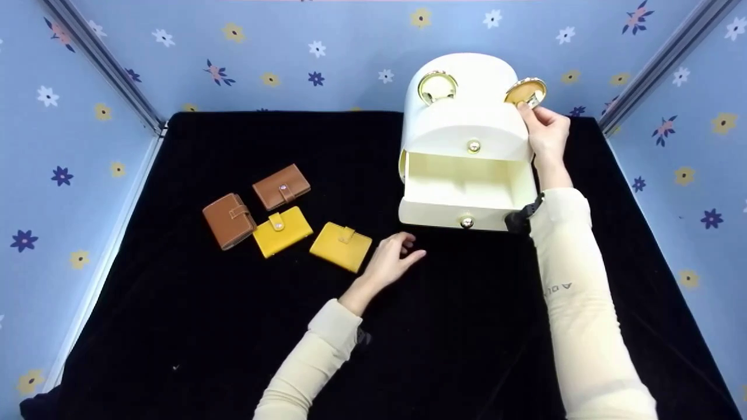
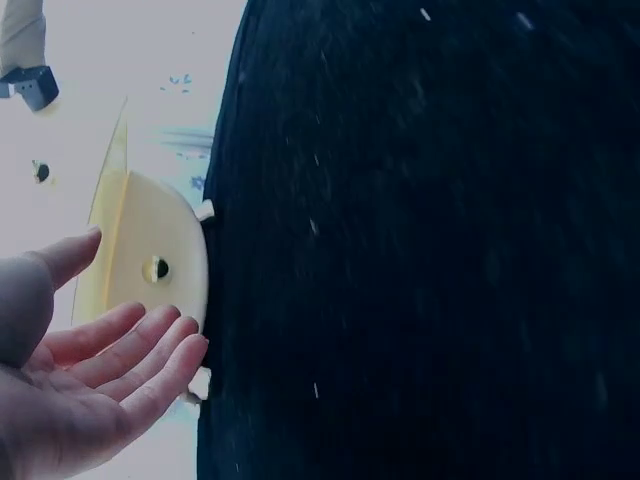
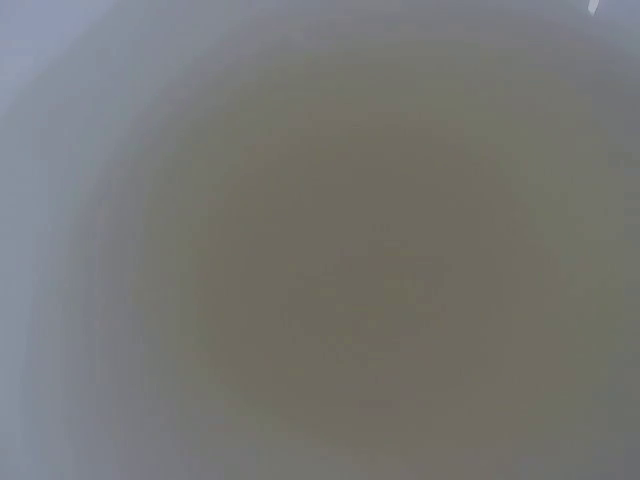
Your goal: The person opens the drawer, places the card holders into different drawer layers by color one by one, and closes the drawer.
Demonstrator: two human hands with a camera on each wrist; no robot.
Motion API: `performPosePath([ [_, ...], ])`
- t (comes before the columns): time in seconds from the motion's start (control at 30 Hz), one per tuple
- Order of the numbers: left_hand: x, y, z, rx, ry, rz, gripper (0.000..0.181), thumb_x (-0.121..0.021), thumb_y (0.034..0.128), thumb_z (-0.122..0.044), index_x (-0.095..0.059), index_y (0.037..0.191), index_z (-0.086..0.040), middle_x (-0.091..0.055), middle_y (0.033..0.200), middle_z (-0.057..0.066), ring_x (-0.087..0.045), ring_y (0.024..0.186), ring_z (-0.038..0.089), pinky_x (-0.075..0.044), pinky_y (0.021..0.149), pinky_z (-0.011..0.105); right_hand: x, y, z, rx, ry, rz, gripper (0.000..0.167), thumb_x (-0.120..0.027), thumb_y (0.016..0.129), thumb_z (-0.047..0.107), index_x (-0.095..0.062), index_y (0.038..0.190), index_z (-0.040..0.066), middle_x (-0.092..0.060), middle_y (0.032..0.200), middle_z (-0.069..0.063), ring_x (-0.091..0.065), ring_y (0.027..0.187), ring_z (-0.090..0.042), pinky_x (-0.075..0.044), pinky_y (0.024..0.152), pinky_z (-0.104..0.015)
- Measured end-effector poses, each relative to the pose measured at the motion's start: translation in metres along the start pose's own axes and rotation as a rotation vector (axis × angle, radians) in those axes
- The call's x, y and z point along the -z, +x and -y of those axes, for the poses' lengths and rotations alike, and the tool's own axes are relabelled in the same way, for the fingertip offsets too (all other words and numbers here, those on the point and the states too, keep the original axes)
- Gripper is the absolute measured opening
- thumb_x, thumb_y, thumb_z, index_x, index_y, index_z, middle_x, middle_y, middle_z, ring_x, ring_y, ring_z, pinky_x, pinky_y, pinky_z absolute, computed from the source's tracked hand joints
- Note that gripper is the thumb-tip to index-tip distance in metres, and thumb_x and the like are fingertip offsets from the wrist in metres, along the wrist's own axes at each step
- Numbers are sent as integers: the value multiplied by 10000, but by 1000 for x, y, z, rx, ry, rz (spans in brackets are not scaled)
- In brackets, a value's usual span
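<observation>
A white drawer box (image 1: 467, 125) stands at the back right, with round gold-rimmed ears on top. Its lower drawer (image 1: 432, 211) is pulled out, showing a bare cream inside; the upper one is closed. My right hand (image 1: 547, 135) pinches the lower edge of the right gold-rimmed ear (image 1: 527, 91). In front of the drawer, my left hand (image 1: 390, 261) hovers or rests with loosely bent fingers, holding nothing. Just left of it lies a yellow wallet (image 1: 338, 248). In the left wrist view the palm and fingers (image 2: 130, 360) are spread near the drawer front. The right wrist view is a blur.
Further left on the black cloth (image 1: 233, 326) lie another yellow wallet (image 1: 285, 233) and two brown wallets, one upper (image 1: 279, 189) and one leftmost (image 1: 224, 220). Blue flowered panels (image 1: 350, 46) enclose the back and sides. The left ear (image 1: 437, 87) stands on the box.
</observation>
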State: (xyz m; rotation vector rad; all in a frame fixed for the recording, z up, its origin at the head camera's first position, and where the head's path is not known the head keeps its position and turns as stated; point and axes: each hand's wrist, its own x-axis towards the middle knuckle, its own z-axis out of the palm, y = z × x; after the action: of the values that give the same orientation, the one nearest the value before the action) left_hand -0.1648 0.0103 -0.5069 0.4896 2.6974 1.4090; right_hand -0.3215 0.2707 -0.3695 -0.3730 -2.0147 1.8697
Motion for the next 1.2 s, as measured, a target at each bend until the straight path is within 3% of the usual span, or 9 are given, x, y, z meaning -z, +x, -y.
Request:
performPosePath([
  [0.43, 37, -10, 21, -9, 56, 46, 477, -659, 799, -256, -510, 1145, 36, -532, 1083, 153, -524, 975, 286, -412, 854, 338, -1, 2, -1, 4, -5, 3, 124, -733, 725, 225, -719, 736, 103, -608, 630, 39, -526, 540, -70, -427, 540, -178],
  [0.6, 50, -15, 29, -11, 123, 47, 545, -682, 771, -301, -501, 1169, 23, -514, 1138, 134, -487, 1050, 267, -348, 920, 411, -1, 2, -1, -4, -17, 3, 131, -736, 720, 233, -719, 738, 104, -610, 633, 40, -530, 544, -71, -429, 543, -181],
  [0.8, 64, -18, 43, 6, 150, 96, 654, -722, 725, -323, -469, 1224, 15, -457, 1233, 137, -429, 1130, 264, -311, 969, 372, -1, 1, 0, -11, -22, -2, 158, -738, 717, 239, -724, 784, 96, -619, 662, 37, -545, 570, -74, -437, 561, -180],
  [0.97, 76, -20, 58, -15, 139, 149, 775, -759, 675, -335, -421, 1268, 32, -381, 1324, 166, -344, 1217, 280, -252, 1014, 366, -1, 1, 0, -5, -15, -3, 142, -738, 719, 230, -722, 765, 96, -617, 645, 38, -542, 556, -72, -437, 552, -178],
  [1.1, 83, -20, 71, -63, 150, 169, 853, -787, 626, -349, -405, 1285, 34, -348, 1357, 168, -237, 1279, 317, -179, 1039, 416, -1, 1, -1, 7, -5, -7, 108, -740, 717, 214, -718, 719, 108, -609, 610, 44, -531, 528, -65, -433, 535, -174],
  [1.2, 86, -22, 77, -63, 176, 189, 907, -800, 594, -372, -392, 1305, 14, -319, 1382, 145, -169, 1305, 315, -107, 1043, 471, -1, 1, -1, 6, -10, -7, 104, -739, 719, 217, -718, 717, 116, -608, 611, 51, -531, 532, -62, -432, 539, -173],
])
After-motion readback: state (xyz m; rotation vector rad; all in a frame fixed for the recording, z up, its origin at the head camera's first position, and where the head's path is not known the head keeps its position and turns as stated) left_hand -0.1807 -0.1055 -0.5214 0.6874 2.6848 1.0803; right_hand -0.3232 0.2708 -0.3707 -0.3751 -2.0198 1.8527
